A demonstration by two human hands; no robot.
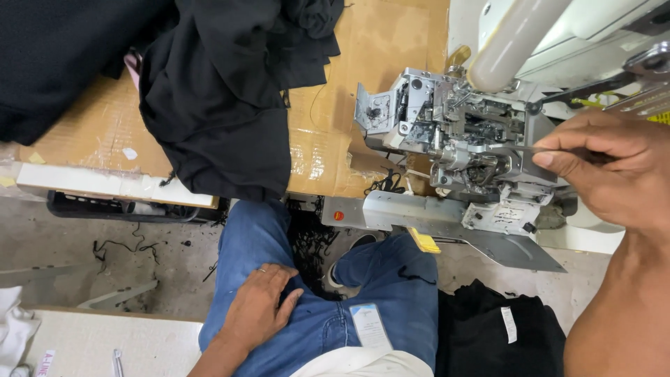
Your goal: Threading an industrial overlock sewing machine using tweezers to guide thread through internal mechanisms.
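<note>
hands [259, 307]: 2 | sewing machine [460, 143]: 1 | black garments [223, 98]: 3

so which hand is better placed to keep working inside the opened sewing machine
Right, likely. The right hand already pinches a thin metal tool whose tip is in the sewing machine mechanism. The left hand rests flat on the jeans, away from the machine.
</note>
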